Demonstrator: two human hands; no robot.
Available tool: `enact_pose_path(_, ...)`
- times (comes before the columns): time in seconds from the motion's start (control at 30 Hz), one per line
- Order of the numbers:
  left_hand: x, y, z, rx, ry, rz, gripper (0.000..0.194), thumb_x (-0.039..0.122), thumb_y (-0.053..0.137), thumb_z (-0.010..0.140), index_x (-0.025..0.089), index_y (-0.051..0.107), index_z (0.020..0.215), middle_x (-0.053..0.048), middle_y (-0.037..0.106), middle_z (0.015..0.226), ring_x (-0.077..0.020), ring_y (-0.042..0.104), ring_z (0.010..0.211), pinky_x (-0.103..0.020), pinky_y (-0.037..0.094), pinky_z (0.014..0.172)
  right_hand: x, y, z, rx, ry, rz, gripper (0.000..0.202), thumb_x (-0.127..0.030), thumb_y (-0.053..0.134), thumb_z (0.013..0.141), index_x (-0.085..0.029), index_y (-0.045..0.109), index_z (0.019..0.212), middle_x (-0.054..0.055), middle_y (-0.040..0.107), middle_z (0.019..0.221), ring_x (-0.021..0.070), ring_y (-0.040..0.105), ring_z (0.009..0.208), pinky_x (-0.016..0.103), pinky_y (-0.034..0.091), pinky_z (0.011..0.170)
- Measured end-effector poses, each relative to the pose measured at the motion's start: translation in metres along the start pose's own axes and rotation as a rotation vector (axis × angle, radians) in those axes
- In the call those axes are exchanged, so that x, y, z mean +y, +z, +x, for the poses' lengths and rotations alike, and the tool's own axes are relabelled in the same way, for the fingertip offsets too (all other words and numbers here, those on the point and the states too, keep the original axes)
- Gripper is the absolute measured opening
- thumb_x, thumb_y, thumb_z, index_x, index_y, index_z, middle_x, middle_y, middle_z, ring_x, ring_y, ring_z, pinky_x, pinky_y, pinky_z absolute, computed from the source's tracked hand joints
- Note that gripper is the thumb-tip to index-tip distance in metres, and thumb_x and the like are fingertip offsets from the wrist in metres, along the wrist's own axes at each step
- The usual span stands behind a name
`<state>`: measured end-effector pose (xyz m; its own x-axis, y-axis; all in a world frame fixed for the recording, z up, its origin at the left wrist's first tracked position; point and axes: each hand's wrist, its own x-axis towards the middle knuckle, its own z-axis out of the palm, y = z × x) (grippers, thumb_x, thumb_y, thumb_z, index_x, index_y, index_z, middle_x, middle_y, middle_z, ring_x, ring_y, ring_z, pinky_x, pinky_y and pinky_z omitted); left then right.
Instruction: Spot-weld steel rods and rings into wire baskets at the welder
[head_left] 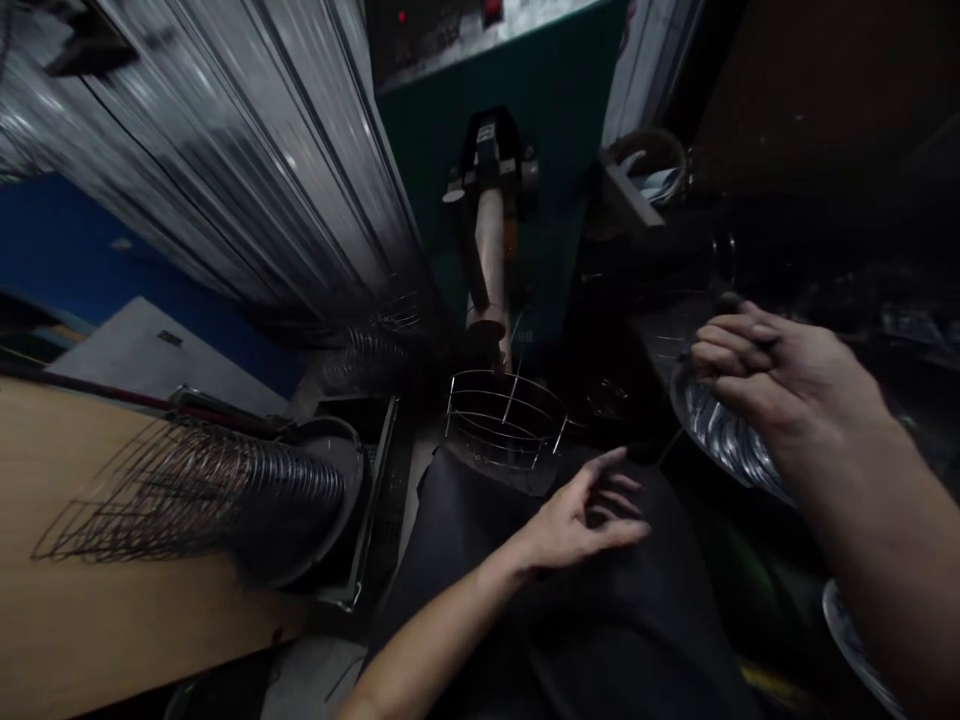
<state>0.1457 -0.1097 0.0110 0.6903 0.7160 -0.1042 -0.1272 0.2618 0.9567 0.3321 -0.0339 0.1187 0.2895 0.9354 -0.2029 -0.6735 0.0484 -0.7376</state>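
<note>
My left hand hovers over my dark-clothed lap, its fingers apart and slightly curled, with nothing in them. Just ahead of it is a round wire frame, made of thin rings joined by short upright wires. This frame sits below the copper-coloured arm of a green machine. On the right, my right hand is closed with the fingertips pinched together. Thin, faint wire loops show just above it, but whether it grips them is unclear. Beneath this hand is a round bowl of shiny metal wire pieces.
To the left, a stack of wire rings and frames leans out from a dark round holder beside a wooden board. Corrugated metal sheeting rises behind. A roll of tape lies at the right of the machine.
</note>
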Motion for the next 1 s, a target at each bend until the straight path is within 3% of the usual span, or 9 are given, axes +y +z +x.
enact_pose_path(0.13,0.017,-0.001,-0.002,0.091,-0.016,0.348,0.037,0.042,0.039,0.092,0.021,0.059,0.115,0.001,0.052,0.068,-0.0087,0.047,0.058,-0.023,0.043,0.064,0.034,0.003,0.000,-0.095,-0.045,-0.197,0.030,-0.014,0.044,0.088,-0.021,0.041,0.059,-0.007,0.020,0.051,0.0059,0.016,0.037,0.018,0.021,0.033)
enact_pose_path(0.23,0.026,-0.003,0.003,0.289,0.023,0.468,0.040,0.039,0.031,0.094,0.017,0.065,0.095,0.003,0.044,0.057,-0.0091,0.045,0.054,-0.021,0.040,0.060,0.068,0.004,-0.021,-0.149,-0.143,-0.509,0.018,-0.033,0.055,0.083,-0.023,0.052,0.068,0.000,0.044,0.059,0.0120,0.043,0.050,0.024,0.038,0.043)
enact_pose_path(0.3,0.035,-0.014,0.001,0.277,0.019,0.528,0.039,0.038,0.031,0.094,0.016,0.064,0.095,0.002,0.048,0.056,-0.0099,0.047,0.054,-0.022,0.041,0.059,0.088,0.001,-0.036,-0.207,-0.197,-0.769,0.020,-0.041,0.057,0.081,-0.023,0.058,0.073,0.004,0.056,0.073,0.0178,0.055,0.069,0.028,0.045,0.056)
enact_pose_path(0.43,0.067,-0.070,-0.027,0.226,0.126,0.773,0.031,0.035,0.044,0.090,0.020,0.058,0.113,-0.002,0.065,0.085,-0.0138,0.060,0.076,-0.026,0.046,0.076,0.107,0.001,-0.031,-0.244,-0.209,-0.871,0.028,-0.048,0.052,0.083,-0.021,0.060,0.082,0.002,0.056,0.069,0.0128,0.050,0.057,0.025,0.041,0.050)
enact_pose_path(0.57,0.087,-0.142,-0.034,0.460,0.291,1.015,0.078,0.033,0.068,0.073,0.021,0.028,0.139,-0.011,0.050,0.127,-0.0258,0.047,0.117,-0.041,0.035,0.101,0.112,0.023,0.024,-0.213,-0.179,-0.705,0.033,-0.044,0.058,0.078,-0.018,0.056,0.098,-0.002,0.052,0.062,0.0074,0.040,0.044,0.020,0.030,0.039)
enact_pose_path(0.63,0.079,-0.166,-0.018,0.404,0.308,1.105,0.101,0.030,0.077,0.059,0.021,0.020,0.142,-0.014,0.042,0.135,-0.0331,0.036,0.126,-0.049,0.027,0.105,0.117,0.035,0.048,-0.180,-0.142,-0.607,0.037,-0.042,0.062,0.074,-0.017,0.054,0.100,-0.004,0.051,0.060,0.0064,0.039,0.043,0.018,0.027,0.037)
enact_pose_path(0.7,0.063,-0.178,0.002,0.377,0.341,1.071,0.101,0.025,0.076,0.058,0.020,0.018,0.141,-0.013,0.048,0.124,-0.0319,0.042,0.121,-0.050,0.029,0.103,0.125,0.043,0.063,-0.169,-0.085,-0.530,0.041,-0.041,0.064,0.069,-0.017,0.052,0.100,-0.006,0.049,0.059,0.0055,0.037,0.041,0.017,0.025,0.036)
enact_pose_path(0.83,0.033,-0.178,0.023,0.481,0.525,0.825,0.083,0.016,0.063,0.066,0.021,0.016,0.134,-0.003,0.051,0.097,-0.0191,0.055,0.097,-0.041,0.039,0.096,0.141,0.048,0.067,-0.205,-0.029,-0.471,0.046,-0.042,0.068,0.063,-0.018,0.051,0.099,-0.008,0.047,0.057,0.0048,0.035,0.040,0.016,0.023,0.036)
enact_pose_path(1.0,0.025,-0.181,0.015,0.558,0.605,0.741,0.081,0.018,0.062,0.065,0.022,0.015,0.130,-0.001,0.049,0.092,-0.0173,0.053,0.090,-0.040,0.039,0.093,0.152,0.056,0.067,-0.253,-0.071,-0.489,0.041,-0.045,0.066,0.066,-0.019,0.050,0.095,-0.008,0.044,0.053,0.0061,0.034,0.039,0.019,0.024,0.036)
